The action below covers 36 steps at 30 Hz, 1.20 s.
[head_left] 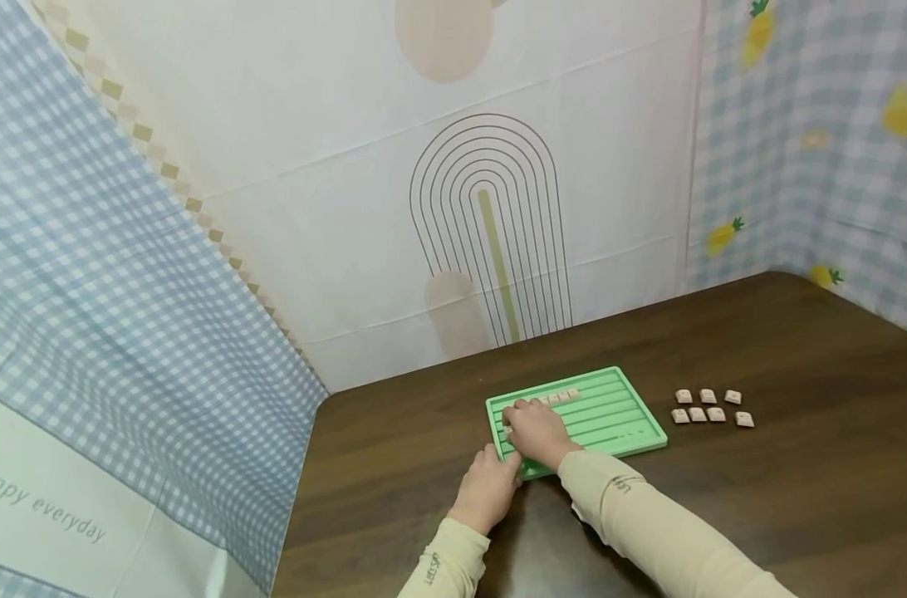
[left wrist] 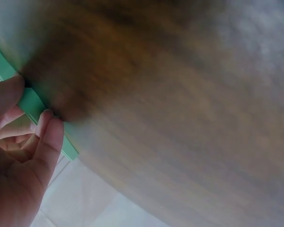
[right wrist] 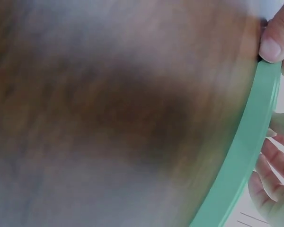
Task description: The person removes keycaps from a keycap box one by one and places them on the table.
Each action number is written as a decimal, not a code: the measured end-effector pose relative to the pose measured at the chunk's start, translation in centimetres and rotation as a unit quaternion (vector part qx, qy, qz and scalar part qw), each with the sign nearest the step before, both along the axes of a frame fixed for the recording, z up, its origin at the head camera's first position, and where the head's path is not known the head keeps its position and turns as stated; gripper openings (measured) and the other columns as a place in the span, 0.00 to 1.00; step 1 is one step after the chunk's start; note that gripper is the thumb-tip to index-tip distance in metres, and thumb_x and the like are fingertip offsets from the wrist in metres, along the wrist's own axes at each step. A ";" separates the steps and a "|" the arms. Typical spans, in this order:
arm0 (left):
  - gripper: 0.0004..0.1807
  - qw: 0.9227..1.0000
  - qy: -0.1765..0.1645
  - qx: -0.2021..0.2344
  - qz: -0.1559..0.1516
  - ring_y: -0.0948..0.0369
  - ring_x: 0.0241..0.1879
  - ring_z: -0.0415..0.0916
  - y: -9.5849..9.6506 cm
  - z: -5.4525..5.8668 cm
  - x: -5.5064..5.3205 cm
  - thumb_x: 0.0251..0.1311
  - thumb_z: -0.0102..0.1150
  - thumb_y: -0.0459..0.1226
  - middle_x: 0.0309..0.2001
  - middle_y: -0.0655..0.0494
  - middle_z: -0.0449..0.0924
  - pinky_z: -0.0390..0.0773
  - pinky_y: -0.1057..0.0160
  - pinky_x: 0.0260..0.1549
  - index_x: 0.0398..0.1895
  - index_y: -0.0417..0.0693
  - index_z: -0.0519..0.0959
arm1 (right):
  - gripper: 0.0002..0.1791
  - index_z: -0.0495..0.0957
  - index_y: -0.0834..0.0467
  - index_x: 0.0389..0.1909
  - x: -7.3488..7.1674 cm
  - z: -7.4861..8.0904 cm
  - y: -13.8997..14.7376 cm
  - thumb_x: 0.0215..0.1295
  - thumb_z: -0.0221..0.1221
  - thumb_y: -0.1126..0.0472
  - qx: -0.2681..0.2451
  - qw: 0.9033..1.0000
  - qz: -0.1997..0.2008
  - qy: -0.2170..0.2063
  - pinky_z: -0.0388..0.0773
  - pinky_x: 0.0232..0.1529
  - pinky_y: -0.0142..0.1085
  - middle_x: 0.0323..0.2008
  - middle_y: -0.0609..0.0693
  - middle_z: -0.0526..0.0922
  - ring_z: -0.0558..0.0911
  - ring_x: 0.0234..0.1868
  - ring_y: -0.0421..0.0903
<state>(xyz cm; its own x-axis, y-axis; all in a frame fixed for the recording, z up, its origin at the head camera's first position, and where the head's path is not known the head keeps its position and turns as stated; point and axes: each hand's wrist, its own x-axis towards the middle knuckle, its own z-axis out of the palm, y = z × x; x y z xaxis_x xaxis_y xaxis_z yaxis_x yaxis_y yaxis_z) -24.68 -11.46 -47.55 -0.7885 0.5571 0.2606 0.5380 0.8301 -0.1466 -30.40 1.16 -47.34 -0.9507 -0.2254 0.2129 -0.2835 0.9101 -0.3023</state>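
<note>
A green ridged tray (head_left: 610,413) lies on the table, with a row of white keycaps (head_left: 563,396) along its far ridge. My left hand (head_left: 486,486) grips the tray's near left corner. In the left wrist view its thumb and fingers pinch the green rim (left wrist: 32,104). Reaching over the tray's left part, my right hand (head_left: 539,430) has its fingers bent down, with a white keycap (head_left: 507,430) at the fingertips. The right wrist view shows those curled fingers (right wrist: 270,177) behind the tray wall (right wrist: 251,118), which hides most of what they hold.
Several loose white keycaps (head_left: 697,414) sit in two uneven rows on the dark wooden table (head_left: 820,365), right of the tray. A white printed cloth (head_left: 364,249) hangs behind the table, and blue checked cloth (head_left: 125,291) hangs along the left side.
</note>
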 end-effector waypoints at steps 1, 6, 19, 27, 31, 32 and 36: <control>0.12 1.000 -0.001 0.003 0.000 0.56 0.27 0.70 0.1 0.0 0.1 0.52 0.64 0.44 0.31 0.47 0.70 0.72 0.65 0.17 0.36 0.51 0.73 | 0.04 0.79 0.53 0.34 0.1 0.0 0.0 0.59 0.60 0.58 0.001 1.000 -0.002 -0.001 0.77 0.35 0.39 0.33 0.47 0.78 0.76 0.36 0.47; 0.12 1.000 -0.008 0.016 0.000 0.56 0.27 0.70 0.3 -0.1 0.5 0.52 0.64 0.43 0.31 0.47 0.70 0.72 0.65 0.17 0.36 0.51 0.73 | 0.04 0.79 0.53 0.34 0.3 -0.3 0.3 0.59 0.60 0.58 0.005 1.000 -0.002 -0.005 0.77 0.35 0.39 0.33 0.47 0.78 0.76 0.35 0.46; 0.12 1.000 -0.007 0.013 -0.008 0.56 0.27 0.70 0.4 -0.4 0.5 0.53 0.63 0.43 0.29 0.48 0.70 0.71 0.66 0.16 0.34 0.51 0.71 | 0.06 0.78 0.54 0.35 1.3 1.4 4.2 0.57 0.62 0.58 -0.030 0.999 0.000 0.018 0.75 0.28 0.37 0.34 0.47 0.79 0.78 0.35 0.45; 0.11 0.999 -0.039 0.009 0.005 0.55 0.28 0.70 0.0 0.0 0.3 0.56 0.61 0.43 0.29 0.48 0.69 0.71 0.65 0.17 0.35 0.51 0.70 | 0.09 0.79 0.56 0.40 3.2 3.0 10.0 0.58 0.61 0.59 -0.035 0.998 0.006 0.046 0.77 0.35 0.43 0.40 0.50 0.81 0.79 0.41 0.48; 0.11 0.998 -0.051 0.010 0.017 0.55 0.29 0.70 -0.1 0.2 0.2 0.56 0.61 0.43 0.31 0.47 0.69 0.72 0.64 0.18 0.35 0.51 0.69 | 0.10 0.78 0.56 0.41 4.6 2.7 13.5 0.59 0.61 0.59 -0.029 0.998 -0.008 0.046 0.76 0.31 0.42 0.40 0.51 0.80 0.79 0.40 0.49; 0.11 0.998 -0.056 0.013 0.018 0.55 0.29 0.70 -0.2 0.3 0.2 0.56 0.61 0.43 0.31 0.47 0.69 0.71 0.64 0.18 0.36 0.51 0.69 | 0.10 0.78 0.56 0.41 5.0 2.6 14.3 0.59 0.60 0.59 -0.027 0.999 -0.012 0.043 0.74 0.30 0.40 0.39 0.51 0.80 0.79 0.38 0.48; 0.11 0.997 -0.068 0.027 0.010 0.55 0.30 0.70 -0.2 0.7 0.2 0.57 0.60 0.42 0.32 0.46 0.69 0.71 0.64 0.18 0.36 0.51 0.69 | 0.09 0.78 0.57 0.40 6.7 2.4 17.2 0.59 0.60 0.59 -0.021 0.999 -0.030 0.034 0.69 0.25 0.36 0.37 0.52 0.78 0.77 0.33 0.46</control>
